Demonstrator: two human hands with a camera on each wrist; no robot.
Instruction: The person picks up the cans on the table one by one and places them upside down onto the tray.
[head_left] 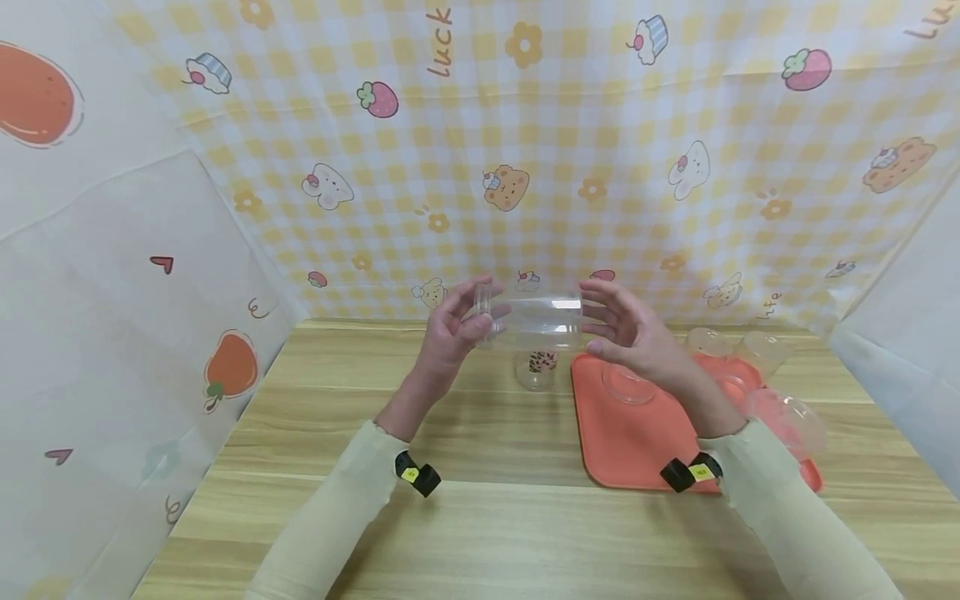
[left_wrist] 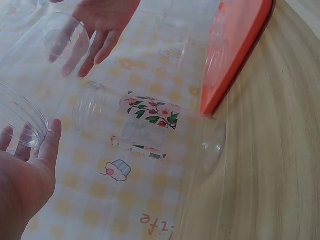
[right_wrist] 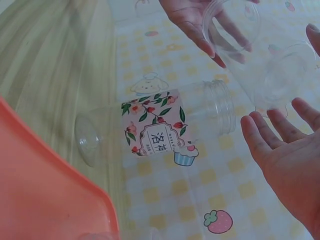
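Note:
A clear plastic jar [head_left: 536, 321] lies sideways in the air above the table. My left hand [head_left: 448, 333] grips its threaded neck, thumb in front and fingers behind. Around the base end, my right hand [head_left: 637, 333] is spread with fingers relaxed; whether a fingertip touches the plastic I cannot tell. Below and behind the held jar stands a second clear jar [right_wrist: 157, 122] with a pink floral label, upright on the table. The right wrist view shows its threaded, lidless mouth.
An orange-red tray [head_left: 630, 450] lies on the wooden table [head_left: 517, 533] at the right. Several clear containers are on and around it, among them a jar [head_left: 787, 421] tipped over at its right side. A yellow checked cloth [head_left: 465, 150] hangs along the back.

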